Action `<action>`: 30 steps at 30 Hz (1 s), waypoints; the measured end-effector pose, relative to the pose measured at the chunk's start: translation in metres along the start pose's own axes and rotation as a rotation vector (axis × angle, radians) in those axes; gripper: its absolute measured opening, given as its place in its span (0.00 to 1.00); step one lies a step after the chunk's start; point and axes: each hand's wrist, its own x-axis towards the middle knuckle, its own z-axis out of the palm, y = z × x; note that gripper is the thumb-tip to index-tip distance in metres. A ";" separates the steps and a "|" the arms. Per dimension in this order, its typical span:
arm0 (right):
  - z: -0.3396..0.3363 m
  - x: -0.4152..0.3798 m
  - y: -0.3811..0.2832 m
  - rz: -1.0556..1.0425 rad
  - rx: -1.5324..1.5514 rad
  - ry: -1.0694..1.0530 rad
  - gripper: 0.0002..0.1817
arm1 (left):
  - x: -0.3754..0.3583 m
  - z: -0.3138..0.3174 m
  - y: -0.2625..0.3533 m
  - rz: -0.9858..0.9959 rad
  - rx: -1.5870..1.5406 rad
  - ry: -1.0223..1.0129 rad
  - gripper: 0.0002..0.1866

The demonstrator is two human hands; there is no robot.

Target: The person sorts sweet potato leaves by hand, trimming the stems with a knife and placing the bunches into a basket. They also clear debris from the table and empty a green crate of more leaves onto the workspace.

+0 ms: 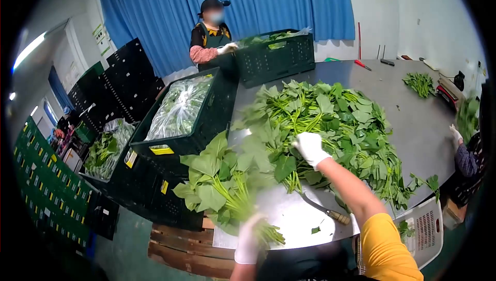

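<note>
My left hand (249,239), in a white glove, is closed round the stems of a bunch of leafy greens (214,188) at the table's near left edge; the bunch is slightly blurred. My right hand (311,149), also gloved, reaches into the large pile of leafy greens (356,131) on the metal table (423,120). Its fingers are bent together at some stems, and what they hold is too small to make out. A curved knife with a wooden handle (338,217) lies below the pile.
Dark green crates (276,58) stand at the table's back and left, one with bagged greens (181,105). A masked person (209,43) stands behind them. Another person's gloved hand (456,134) is at right, near a small bunch (419,84). A white basket (426,234) sits lower right.
</note>
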 end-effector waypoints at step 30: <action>-0.108 -0.267 -0.039 -0.193 0.476 -0.087 0.10 | -0.038 0.060 -0.034 -0.207 0.147 -0.222 0.14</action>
